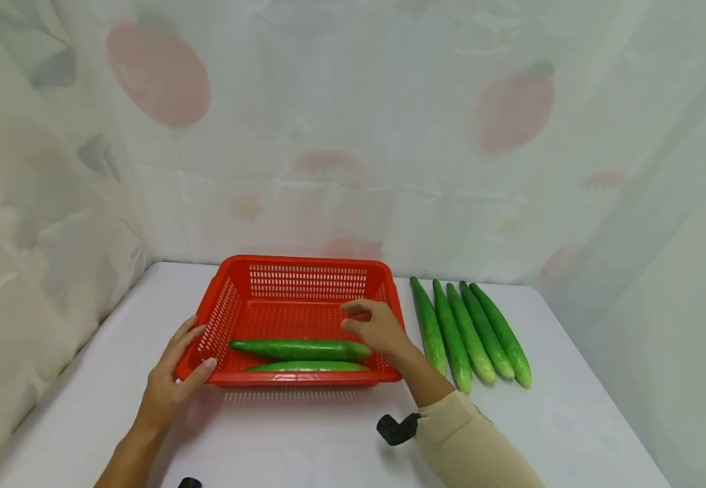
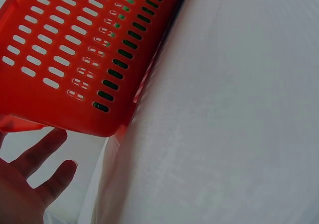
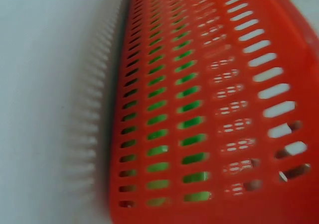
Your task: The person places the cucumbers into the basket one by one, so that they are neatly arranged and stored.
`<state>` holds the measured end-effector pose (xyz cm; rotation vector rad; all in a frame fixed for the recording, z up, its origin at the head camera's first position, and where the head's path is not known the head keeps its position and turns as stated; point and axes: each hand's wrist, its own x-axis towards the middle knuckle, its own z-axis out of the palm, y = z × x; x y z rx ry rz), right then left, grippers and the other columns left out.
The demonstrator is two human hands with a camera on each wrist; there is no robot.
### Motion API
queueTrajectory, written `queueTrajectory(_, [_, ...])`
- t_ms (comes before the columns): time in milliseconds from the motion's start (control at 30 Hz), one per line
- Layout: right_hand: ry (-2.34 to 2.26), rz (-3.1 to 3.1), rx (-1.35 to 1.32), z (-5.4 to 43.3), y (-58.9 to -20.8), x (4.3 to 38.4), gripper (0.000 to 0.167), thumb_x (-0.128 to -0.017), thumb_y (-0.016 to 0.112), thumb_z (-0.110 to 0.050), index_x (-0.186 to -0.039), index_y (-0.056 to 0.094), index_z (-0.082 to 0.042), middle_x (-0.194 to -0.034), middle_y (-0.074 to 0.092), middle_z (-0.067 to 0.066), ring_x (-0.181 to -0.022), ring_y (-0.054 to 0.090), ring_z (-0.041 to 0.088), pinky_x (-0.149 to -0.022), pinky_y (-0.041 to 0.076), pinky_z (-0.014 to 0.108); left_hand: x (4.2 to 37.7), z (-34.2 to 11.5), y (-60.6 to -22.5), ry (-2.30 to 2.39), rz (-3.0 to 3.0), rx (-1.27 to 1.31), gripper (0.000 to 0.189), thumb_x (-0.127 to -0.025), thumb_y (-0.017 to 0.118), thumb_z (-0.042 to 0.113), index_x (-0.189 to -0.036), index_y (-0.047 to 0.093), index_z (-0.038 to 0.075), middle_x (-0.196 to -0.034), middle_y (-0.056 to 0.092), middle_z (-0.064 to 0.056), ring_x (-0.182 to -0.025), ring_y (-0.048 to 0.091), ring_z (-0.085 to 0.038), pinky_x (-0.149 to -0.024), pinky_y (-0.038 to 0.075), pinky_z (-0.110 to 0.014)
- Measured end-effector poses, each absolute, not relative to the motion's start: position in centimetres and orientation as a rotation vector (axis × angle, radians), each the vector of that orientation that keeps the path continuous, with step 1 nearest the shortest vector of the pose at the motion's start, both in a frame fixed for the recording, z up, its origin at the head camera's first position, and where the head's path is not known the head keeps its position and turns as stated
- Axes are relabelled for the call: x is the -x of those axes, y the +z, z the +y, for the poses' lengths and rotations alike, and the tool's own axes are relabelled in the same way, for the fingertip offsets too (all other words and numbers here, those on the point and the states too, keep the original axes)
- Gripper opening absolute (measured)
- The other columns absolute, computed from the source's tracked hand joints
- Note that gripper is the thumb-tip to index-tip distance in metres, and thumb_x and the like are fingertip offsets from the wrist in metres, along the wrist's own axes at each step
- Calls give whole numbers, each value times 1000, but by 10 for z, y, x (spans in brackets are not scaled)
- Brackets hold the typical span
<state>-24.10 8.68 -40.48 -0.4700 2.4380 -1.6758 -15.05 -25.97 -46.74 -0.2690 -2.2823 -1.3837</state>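
A red plastic basket (image 1: 313, 266) with slotted walls stands on the white table. Two green cucumbers lie crosswise inside it: one cucumber (image 1: 298, 349) in full view, and another cucumber (image 1: 310, 367) partly hidden behind the front rim. My left hand (image 1: 170, 379) grips the basket's front left corner, thumb over the rim and fingers along the side; two of its fingers (image 2: 55, 181) show in the left wrist view. Above the basket's right end, my right hand (image 1: 377, 329) hovers with thumb and fingers apart, holding nothing, close to the nearer cucumber's blurred tip.
Several cucumbers (image 1: 459, 332) lie side by side to the right of the basket. A pale curtain (image 1: 341, 135) with fruit prints hangs behind the table and along both sides. A black wrist-camera piece (image 1: 398, 430) sticks out from the right sleeve (image 1: 469, 434).
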Motion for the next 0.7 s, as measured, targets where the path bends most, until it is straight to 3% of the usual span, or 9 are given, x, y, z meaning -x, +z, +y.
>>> queueTrajectory(233, [-1852, 2375, 487, 102, -390, 232, 26, -91, 67, -14, -117, 66, -12, -109, 64, 4, -99, 61, 22, -82, 52, 37, 150, -259, -467, -1380, -2281, 270, 56, -87, 67, 5, -140, 49, 7, -153, 31, -4, -134, 30, -5, -93, 32, -7])
queueTrajectory(700, [-2090, 2301, 517, 129, -370, 207, 31, -91, 66, -12, -121, 62, -5, -115, 63, 15, -106, 59, 26, -86, 51, 37, 151, -259, -467, -1366, -2274, 286, 56, -86, 67, 5, -139, 50, 7, -152, 32, -4, -134, 31, -6, -93, 33, -7])
